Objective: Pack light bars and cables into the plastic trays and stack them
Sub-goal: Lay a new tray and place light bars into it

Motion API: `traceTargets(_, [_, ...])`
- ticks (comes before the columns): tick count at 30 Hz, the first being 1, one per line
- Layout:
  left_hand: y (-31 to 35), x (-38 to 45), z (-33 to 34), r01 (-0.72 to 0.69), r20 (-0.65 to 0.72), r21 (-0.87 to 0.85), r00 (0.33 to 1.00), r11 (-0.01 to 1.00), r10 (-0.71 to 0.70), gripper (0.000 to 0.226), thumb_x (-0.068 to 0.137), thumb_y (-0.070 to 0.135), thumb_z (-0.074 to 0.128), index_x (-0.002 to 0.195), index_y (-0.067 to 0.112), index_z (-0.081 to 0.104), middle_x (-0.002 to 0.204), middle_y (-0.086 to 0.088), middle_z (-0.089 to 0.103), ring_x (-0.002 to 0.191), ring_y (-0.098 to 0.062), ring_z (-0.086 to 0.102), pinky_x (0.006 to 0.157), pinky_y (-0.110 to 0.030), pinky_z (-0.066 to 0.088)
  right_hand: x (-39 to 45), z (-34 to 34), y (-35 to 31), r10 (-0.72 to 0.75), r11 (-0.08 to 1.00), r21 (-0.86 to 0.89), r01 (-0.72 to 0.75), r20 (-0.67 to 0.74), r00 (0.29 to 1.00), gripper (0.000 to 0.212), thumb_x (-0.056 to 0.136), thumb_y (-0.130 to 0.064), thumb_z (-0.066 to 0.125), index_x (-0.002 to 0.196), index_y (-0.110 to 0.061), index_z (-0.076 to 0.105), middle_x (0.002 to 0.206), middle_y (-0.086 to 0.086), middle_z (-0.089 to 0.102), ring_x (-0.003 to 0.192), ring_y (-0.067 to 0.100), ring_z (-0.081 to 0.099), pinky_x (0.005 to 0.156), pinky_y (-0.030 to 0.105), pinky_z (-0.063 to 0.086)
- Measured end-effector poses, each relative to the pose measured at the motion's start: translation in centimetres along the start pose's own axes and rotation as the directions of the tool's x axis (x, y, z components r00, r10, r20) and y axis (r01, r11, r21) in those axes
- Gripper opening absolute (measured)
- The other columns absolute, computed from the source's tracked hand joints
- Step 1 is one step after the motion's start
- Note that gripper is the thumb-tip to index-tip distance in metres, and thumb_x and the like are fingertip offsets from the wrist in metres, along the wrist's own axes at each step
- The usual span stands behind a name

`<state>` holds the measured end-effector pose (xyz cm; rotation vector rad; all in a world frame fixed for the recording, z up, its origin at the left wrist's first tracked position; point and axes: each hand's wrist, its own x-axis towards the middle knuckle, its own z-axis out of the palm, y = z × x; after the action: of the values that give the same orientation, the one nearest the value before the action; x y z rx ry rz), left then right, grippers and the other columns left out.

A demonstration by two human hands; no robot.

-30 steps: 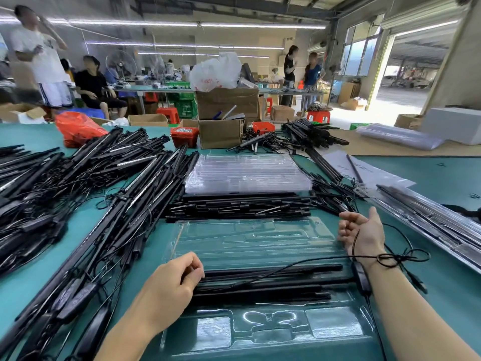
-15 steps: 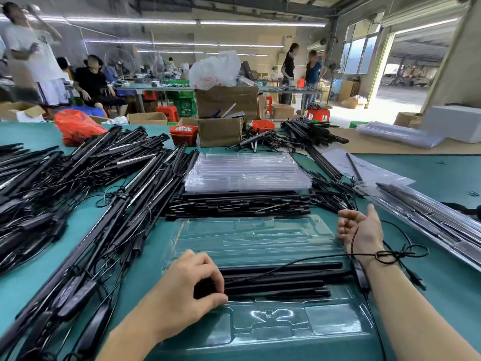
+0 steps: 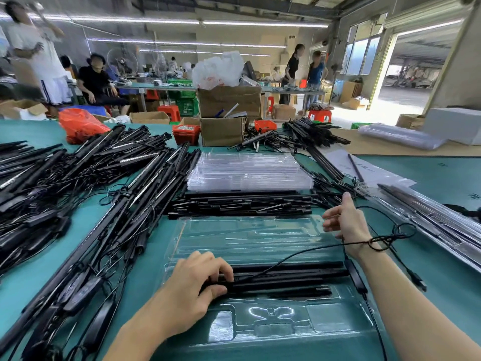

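Left hand has slid rightward onto the light bars, gripping them.

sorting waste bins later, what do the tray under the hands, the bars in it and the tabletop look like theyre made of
Tray: thin clear moulded plastic, glossy; the green shows through and its ridges catch glare.
Bars: matt black, rigid and straight; plastic or coated metal, hard to tell which.
Tabletop: a smooth dull green surface, probably a rubber or vinyl mat, though that is uncertain.

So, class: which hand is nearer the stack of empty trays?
Right. The right hand hovers just below the stack's right corner; the left hand presses bars farther back.
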<state>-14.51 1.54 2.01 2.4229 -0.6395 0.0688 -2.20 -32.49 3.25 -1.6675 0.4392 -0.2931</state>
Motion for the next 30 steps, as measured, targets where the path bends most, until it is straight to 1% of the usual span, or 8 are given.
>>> traceTargets(5, [-0.2, 0.1, -0.1, 0.011, 0.019, -0.003, 1.000, 1.000, -0.011, 0.023, 0.096, 0.022, 0.066, 0.092, 0.043, 0.056, 0.100, 0.022, 0.054, 0.099, -0.003, 0.044, 0.097, -0.026, 0.032, -0.6, 1.1, 1.2, -0.144, 0.989, -0.028, 0.143, -0.055, 0.988, 0.072, 0.107, -0.048, 0.031, 0.064, 0.000, 0.064, 0.055, 0.011, 0.062, 0.059, 0.026, 0.058, 0.081, 0.044, 0.051])
traceTargets(10, [-0.8, 0.2, -0.3, 0.061, 0.065, -0.077, 0.996, 0.995, -0.056, 0.025, 0.096, 0.025, 0.066, 0.101, 0.048, 0.057, 0.102, 0.029, 0.052, 0.096, -0.003, 0.044, 0.094, -0.022, 0.033, -0.4, 1.1, 1.4, -0.156, 0.986, -0.064, 0.152, -0.052, 0.986, 0.071, 0.107, -0.048, 0.033, 0.064, -0.001, 0.066, 0.051, 0.004, 0.062, 0.060, 0.024, 0.059, 0.088, 0.047, 0.052])
traceTargets(13, [-1.1, 0.3, -0.6, 0.101, 0.094, -0.143, 0.992, 0.985, -0.088, 0.026, 0.095, 0.024, 0.067, 0.097, 0.049, 0.061, 0.092, 0.021, 0.056, 0.093, -0.010, 0.049, 0.089, -0.028, 0.041, -0.2, 1.2, 1.5, -0.155, 0.986, -0.065, 0.152, -0.043, 0.987, 0.069, 0.106, -0.046, 0.035, 0.063, -0.002, 0.065, 0.053, 0.006, 0.062, 0.061, 0.024, 0.058, 0.091, 0.051, 0.051])
traceTargets(18, [-0.8, 0.3, -1.0, 0.072, 0.122, -0.120, 0.991, 0.990, -0.057, 0.026, 0.086, 0.040, 0.074, 0.106, 0.050, 0.060, 0.095, 0.020, 0.058, 0.088, -0.006, 0.052, 0.084, -0.022, 0.046, 0.0, 1.0, 1.8, -0.183, 0.982, -0.053, 0.181, -0.034, 0.982, 0.068, 0.107, -0.045, 0.036, 0.061, -0.003, 0.065, 0.053, 0.007, 0.062, 0.062, 0.025, 0.058, 0.087, 0.049, 0.050])
traceTargets(21, [-0.5, 0.0, -0.9, 0.045, 0.083, -0.104, 0.996, 0.994, -0.036, 0.036, 0.082, 0.045, 0.076, 0.111, 0.050, 0.056, 0.104, 0.022, 0.057, 0.090, -0.007, 0.050, 0.089, -0.025, 0.044, 0.0, 0.8, 2.1, -0.195, 0.981, -0.012, 0.195, -0.022, 0.981, 0.068, 0.107, -0.043, 0.035, 0.062, -0.003, 0.065, 0.050, 0.005, 0.061, 0.053, 0.020, 0.056, 0.073, 0.040, 0.049])
traceTargets(25, [-0.3, -0.1, -0.7, 0.058, 0.053, -0.146, 0.997, 0.988, -0.051, 0.025, 0.088, 0.045, 0.072, 0.108, 0.048, 0.057, 0.106, 0.023, 0.058, 0.097, -0.007, 0.052, 0.091, -0.022, 0.042, 0.2, 0.8, 2.3, -0.201, 0.979, 0.028, 0.201, -0.013, 0.980, 0.066, 0.108, -0.041, 0.035, 0.062, -0.003, 0.064, 0.047, 0.003, 0.060, 0.042, 0.009, 0.055, 0.063, 0.030, 0.046])
traceTargets(28, [-0.3, 0.4, -0.7, 0.089, -0.050, -0.197, 0.994, 0.976, -0.100, 0.013, 0.096, 0.039, 0.062, 0.106, 0.047, 0.060, 0.108, 0.025, 0.059, 0.110, -0.001, 0.047, 0.093, -0.016, 0.037, 0.5, 0.8, 2.6, -0.205, 0.978, 0.035, 0.205, -0.017, 0.979, 0.066, 0.107, -0.042, 0.036, 0.062, -0.002, 0.063, 0.049, 0.004, 0.059, 0.042, 0.009, 0.054, 0.064, 0.031, 0.046])
traceTargets(30, [-0.3, 1.5, -0.5, 0.168, -0.162, -0.130, 0.969, 0.977, -0.188, 0.008, 0.100, 0.039, 0.053, 0.103, 0.043, 0.059, 0.107, 0.023, 0.059, 0.114, 0.001, 0.041, 0.100, -0.025, 0.034, 0.6, 0.8, 2.7, -0.204, 0.978, 0.034, 0.204, -0.014, 0.979, 0.066, 0.107, -0.043, 0.036, 0.061, -0.003, 0.063, 0.048, 0.003, 0.060, 0.042, 0.008, 0.054, 0.065, 0.032, 0.047])
